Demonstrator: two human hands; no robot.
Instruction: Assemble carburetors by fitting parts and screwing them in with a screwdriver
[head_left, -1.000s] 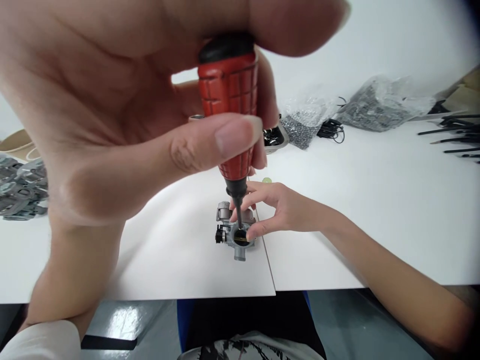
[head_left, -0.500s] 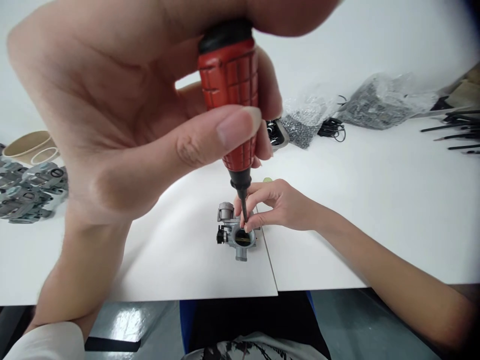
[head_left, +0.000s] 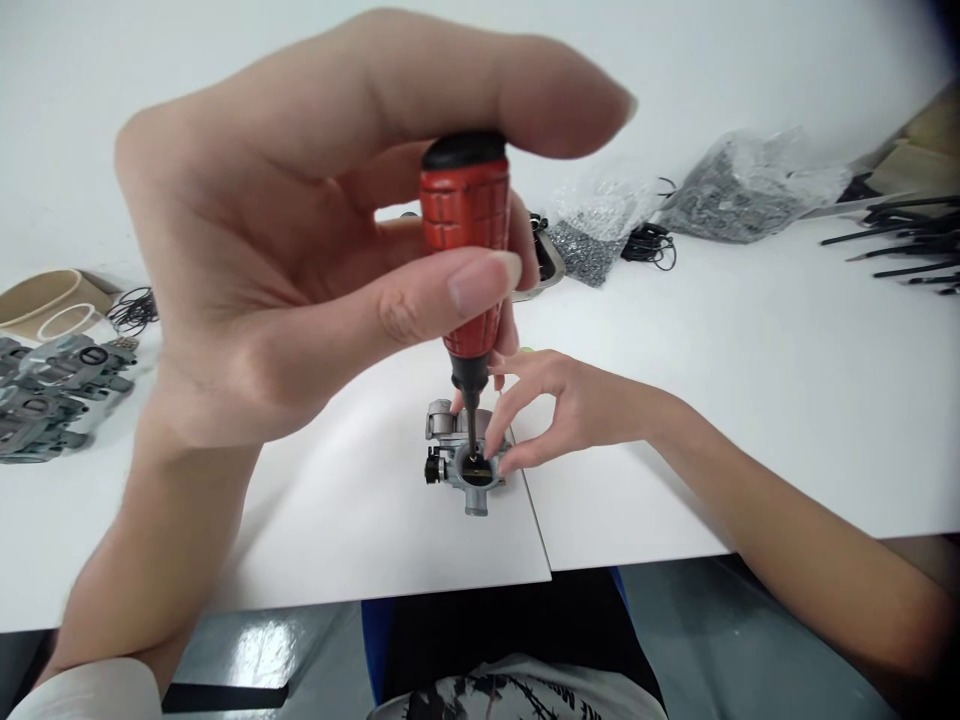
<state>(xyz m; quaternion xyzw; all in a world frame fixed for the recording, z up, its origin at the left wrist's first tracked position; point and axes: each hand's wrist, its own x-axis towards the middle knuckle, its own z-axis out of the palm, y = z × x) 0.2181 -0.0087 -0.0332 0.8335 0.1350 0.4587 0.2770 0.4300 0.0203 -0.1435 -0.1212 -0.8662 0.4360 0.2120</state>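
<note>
Between the closed fingers (head_left: 450,295) of the left hand (head_left: 285,270) stands a red screwdriver (head_left: 466,230), gripped tight and upright. Its tip goes down into the round hole of a small grey metal part (head_left: 472,490) (it sits on the white counter (head_left: 750,380)). The right hand (head_left: 581,405) pinches that part's side with its fingertips.

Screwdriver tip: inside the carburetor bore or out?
In. The screwdriver shaft is in the bore of the carburetor, tip at the brass part inside. Left hand grips it; right hand steadies the body.
</note>
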